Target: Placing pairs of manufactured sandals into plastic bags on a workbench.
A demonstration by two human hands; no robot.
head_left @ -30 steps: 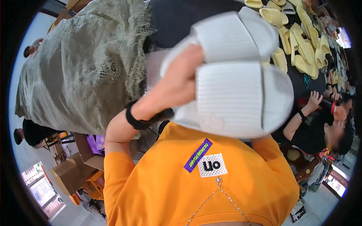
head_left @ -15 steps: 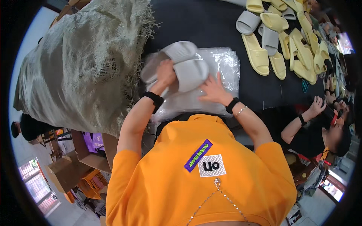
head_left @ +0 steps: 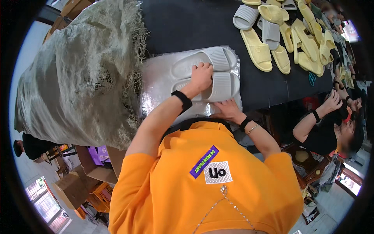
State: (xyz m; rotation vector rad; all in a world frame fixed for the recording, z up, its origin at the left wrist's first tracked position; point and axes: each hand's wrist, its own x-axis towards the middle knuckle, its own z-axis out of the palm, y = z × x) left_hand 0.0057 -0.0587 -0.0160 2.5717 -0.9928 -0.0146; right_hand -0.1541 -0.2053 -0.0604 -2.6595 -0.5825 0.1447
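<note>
A pair of pale grey slide slippers lies side by side on a stack of clear plastic bags, straps toward the right. My left hand is closed on the pair, its fingers curled at the inner edges of the straps. Below the nearer slipper, my right hand rests on the plastic with its fingers stretched out and apart. Its fingertips are close to that slipper's side. Whether the toes are inside the top bag, I cannot tell.
A large woven sack fills the left side. Several yellow slippers and grey slippers lie at the far right of the dark table, near teal scissors. Another person's hand is at the right.
The slippers have moved right across the bags and now lie straight, with my left hand still on them. My right hand has moved down, nearer the bags' front edge.
</note>
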